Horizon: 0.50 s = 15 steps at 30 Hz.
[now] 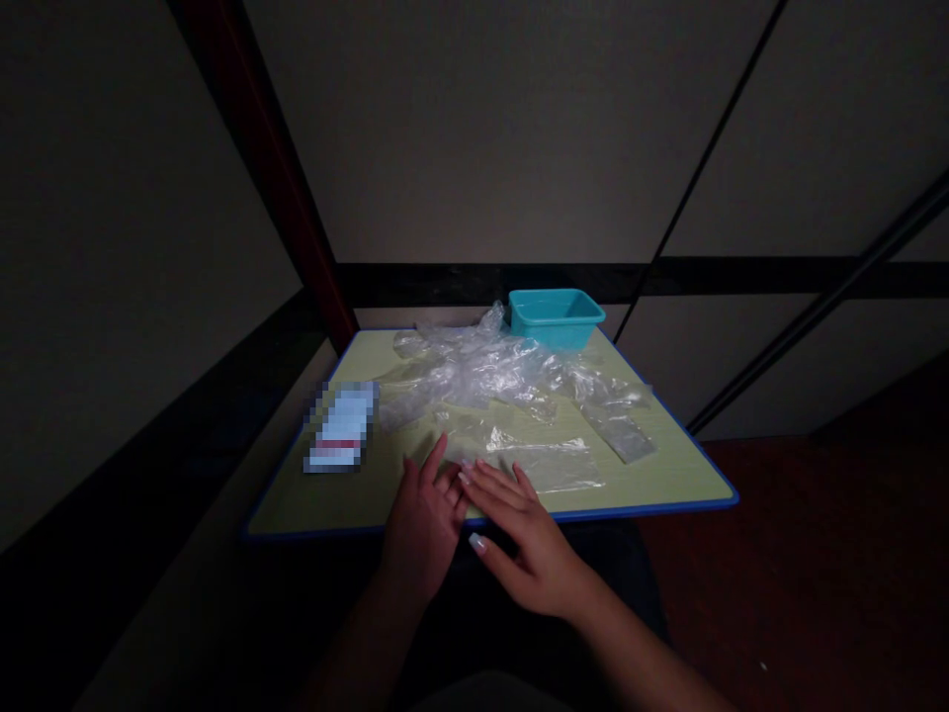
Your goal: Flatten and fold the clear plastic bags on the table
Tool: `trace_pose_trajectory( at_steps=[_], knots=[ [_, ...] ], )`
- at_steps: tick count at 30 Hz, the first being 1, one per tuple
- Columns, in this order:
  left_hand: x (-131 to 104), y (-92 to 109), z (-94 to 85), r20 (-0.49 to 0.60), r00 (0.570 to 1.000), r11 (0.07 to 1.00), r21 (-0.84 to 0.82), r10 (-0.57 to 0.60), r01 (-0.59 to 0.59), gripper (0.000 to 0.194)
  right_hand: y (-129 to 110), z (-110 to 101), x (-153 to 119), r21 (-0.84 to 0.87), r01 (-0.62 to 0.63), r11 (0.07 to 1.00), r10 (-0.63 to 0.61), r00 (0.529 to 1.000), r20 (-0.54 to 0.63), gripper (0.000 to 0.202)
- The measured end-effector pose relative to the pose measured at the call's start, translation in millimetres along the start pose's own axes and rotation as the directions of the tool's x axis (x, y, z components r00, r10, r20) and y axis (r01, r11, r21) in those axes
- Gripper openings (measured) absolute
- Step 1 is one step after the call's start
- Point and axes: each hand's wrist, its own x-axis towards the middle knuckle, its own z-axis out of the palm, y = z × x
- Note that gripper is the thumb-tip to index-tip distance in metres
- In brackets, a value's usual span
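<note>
My left hand is at the table's near edge, palm turned partly up, its fingers apart and slightly curled. Beside it my right hand is held palm down, fingers stretched towards the left hand's fingers; whether they touch I cannot tell. Nothing shows in either hand. Just beyond the right fingertips a flat clear plastic bag lies on the yellowish table. Farther back spreads a crumpled heap of clear plastic bags. Another flattened bag lies to the right.
A turquoise plastic basket stands at the table's back right, behind the heap. On the left lies a pixelated pale rectangular thing. The table has a blue rim. Panelled walls close in behind and at left.
</note>
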Motion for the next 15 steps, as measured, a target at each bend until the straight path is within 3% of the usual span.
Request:
trace_pose_trajectory(
  at_steps=[2, 6, 7, 10, 15],
  knots=[
    [1.3, 2.5, -3.5, -0.027, 0.999, 1.000, 0.002, -0.026, 0.026, 0.058, 5.8, -13.2, 7.4, -0.074, 0.047, 0.996, -0.046, 0.999, 0.009, 0.049],
    [2.4, 6.9, -6.8, -0.088, 0.995, 0.998, 0.014, -0.053, 0.054, 0.061, 35.2, -40.6, 38.7, -0.134, -0.148, 0.980, 0.106, 0.956, -0.275, 0.029],
    [2.4, 7.8, -6.9, -0.089, 0.995, 0.999, 0.010, -0.052, 0.053, 0.061, 44.1, -45.0, 48.1, -0.191, -0.212, 0.958, 0.159, 0.953, -0.258, 0.026],
    [2.9, 9.6, -8.3, -0.063, 0.998, 0.999, -0.027, -0.021, 0.020, 0.058, 67.3, -47.5, 72.9, -0.269, -0.267, 0.925, 0.275, 0.961, -0.010, 0.022],
    [6.5, 10.3, -17.8, 0.020, 0.998, 0.996, -0.055, -0.064, 0.065, 0.062, 85.4, -33.2, 89.6, -0.191, -0.246, 0.950, 0.269, 0.958, 0.105, 0.020]
  ],
)
